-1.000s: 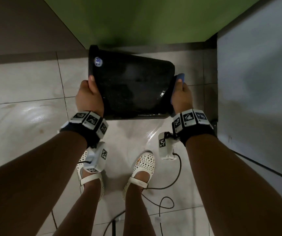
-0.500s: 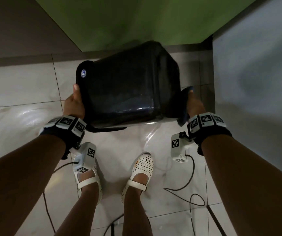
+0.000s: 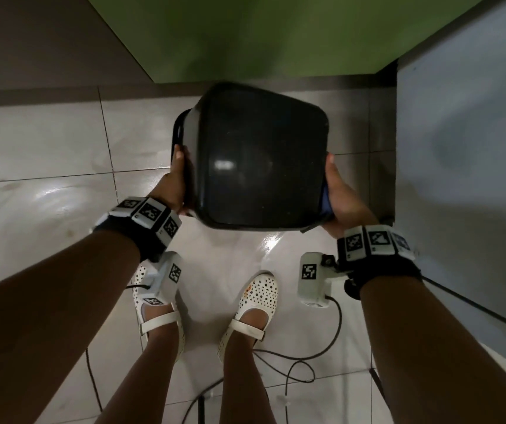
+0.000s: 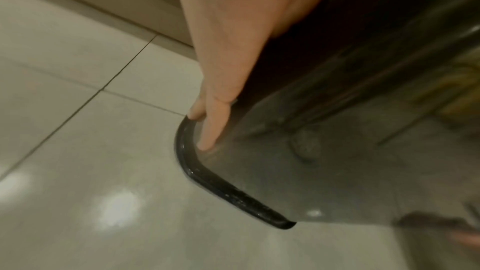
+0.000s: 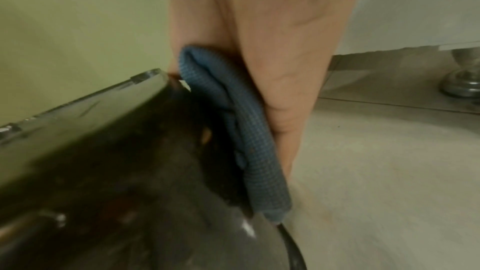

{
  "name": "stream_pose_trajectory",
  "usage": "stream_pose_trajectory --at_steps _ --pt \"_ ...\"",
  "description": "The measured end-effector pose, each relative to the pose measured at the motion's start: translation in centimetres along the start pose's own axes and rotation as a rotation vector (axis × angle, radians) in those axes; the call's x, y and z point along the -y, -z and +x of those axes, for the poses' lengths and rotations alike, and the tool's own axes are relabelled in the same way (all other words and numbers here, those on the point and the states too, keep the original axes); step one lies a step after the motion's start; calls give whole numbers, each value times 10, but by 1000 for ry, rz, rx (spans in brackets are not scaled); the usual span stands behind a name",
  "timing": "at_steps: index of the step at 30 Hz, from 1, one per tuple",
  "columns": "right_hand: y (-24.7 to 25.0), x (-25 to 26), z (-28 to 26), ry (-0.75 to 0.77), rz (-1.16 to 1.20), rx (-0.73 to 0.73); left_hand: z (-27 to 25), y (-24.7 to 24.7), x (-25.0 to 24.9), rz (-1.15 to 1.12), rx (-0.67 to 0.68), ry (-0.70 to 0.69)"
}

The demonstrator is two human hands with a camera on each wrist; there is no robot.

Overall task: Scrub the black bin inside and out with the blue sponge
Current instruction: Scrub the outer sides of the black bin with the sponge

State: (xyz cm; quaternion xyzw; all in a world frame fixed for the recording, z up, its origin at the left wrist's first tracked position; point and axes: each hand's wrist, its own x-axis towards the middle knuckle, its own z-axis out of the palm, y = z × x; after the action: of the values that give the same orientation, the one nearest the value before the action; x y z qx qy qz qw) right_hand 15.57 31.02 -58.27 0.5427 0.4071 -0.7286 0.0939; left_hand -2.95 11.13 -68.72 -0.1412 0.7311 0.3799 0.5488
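I hold the black bin (image 3: 261, 166) in the air over the tiled floor, its square base turned up toward me and its rim pointing away and down. My left hand (image 3: 172, 182) holds the left wall near the rim, thumb on top. In the left wrist view its fingers (image 4: 213, 126) lie straight along the bin (image 4: 311, 171) down to the rim. My right hand (image 3: 342, 197) clasps the right wall with the blue sponge (image 3: 324, 198) squeezed between palm and bin. The right wrist view shows the folded sponge (image 5: 249, 130) against the bin (image 5: 103, 161) under my hand (image 5: 272, 38).
A green wall (image 3: 245, 35) stands straight ahead and a pale grey panel (image 3: 465, 148) closes the right side. A chrome foot (image 5: 462, 77) stands on the floor beside it. Black cables (image 3: 306, 362) trail over the glossy tiles by my white shoes (image 3: 254, 298).
The bin has turned from lying sideways, side wall toward me, to base facing me. Both hands stayed on its two sides and swung with it; the sponge stayed under the right palm.
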Motion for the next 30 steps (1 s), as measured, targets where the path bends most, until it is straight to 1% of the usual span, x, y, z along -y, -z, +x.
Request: stream_pose_trajectory --at_steps 2,4,5,7,9,13,15,16,17,18,20,21,22,24,25,26,27,28,30 --pt "-5 3 0 0 -47 -19 -11 -5 -7 -65 60 51" --pt "-8 4 2 -9 -75 -60 -17 -4 -7 -74 67 76" --pt "-9 4 2 -18 -87 -71 -11 -2 -3 -89 76 79" --pt "-12 3 2 -30 -118 -93 -37 -6 -18 -104 83 101" --pt "-15 1 0 7 -169 -98 -59 -11 -32 -104 76 60" --pt "-22 3 0 50 -278 -132 -67 -18 -31 -158 70 -1" --pt "-23 11 -1 72 -338 -183 -74 -11 -33 -153 71 49" --pt "-24 17 -3 82 -375 -224 -73 -8 -32 -116 74 51" --pt "-26 23 -6 112 -410 -279 -72 -4 -31 -65 62 23" --pt "-29 28 -8 172 -437 -357 -75 -3 -34 -30 31 -12" --pt "-37 38 -13 360 -477 -534 -82 -5 -44 -36 -23 -118" --pt "-45 43 -15 455 -505 -596 -83 -6 -47 -30 -42 -185" --pt "-54 49 -16 549 -548 -618 -85 -9 -51 -5 -52 -248" --pt "-79 58 -16 738 -682 -570 -87 -18 -53 53 -87 -358" --pt "-93 61 -14 812 -763 -526 -88 -22 -53 56 -115 -393" --pt "-108 62 -10 853 -843 -478 -87 -26 -53 45 -142 -422" --pt "-122 62 -5 856 -926 -428 -87 -29 -55 28 -158 -458" --pt "-134 59 0 827 -1022 -385 -85 -33 -56 9 -165 -495" --pt "-152 49 10 720 -1243 -344 -77 -37 -53 -82 -146 -548"
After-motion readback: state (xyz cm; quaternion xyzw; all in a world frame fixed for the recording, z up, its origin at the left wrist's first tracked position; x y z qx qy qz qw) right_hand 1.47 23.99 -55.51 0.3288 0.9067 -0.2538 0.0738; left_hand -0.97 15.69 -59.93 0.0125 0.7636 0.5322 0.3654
